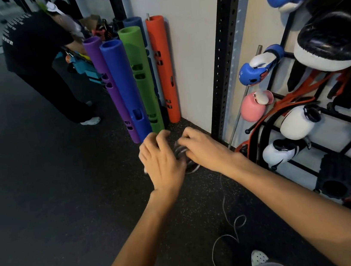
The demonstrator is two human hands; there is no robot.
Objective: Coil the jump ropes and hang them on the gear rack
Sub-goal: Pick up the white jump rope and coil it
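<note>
- Left hand [163,164]: centre of the frame, back toward the camera, fingers curled and blurred, pressed against a small coil of rope.
- Right hand [204,149]: just right of the left hand, fingers bent and closed over the same coil; the two hands almost meet.
- Thin grey jump rope [181,152]: wound into a tight bundle between the hands, one loop showing below them; a loose tail [228,227] trails down to the lower centre of the frame and curls on the floor.
- Black speckled rubber floor [54,195]: fills the left and lower frame.
- Black wire-grid gear rack [349,122]: right of the frame, carrying blue-and-white, pink, white and black boxing gloves and red straps.
- Black perforated steel upright [225,58]: right of centre, beside the rack.
- Upright foam-coloured tubes, upper centre: purple [109,85], blue [128,90], green [142,76], orange [163,67], standing against the white wall.
- Second person in black clothing [37,53]: upper left of the frame, bent forward.
</note>
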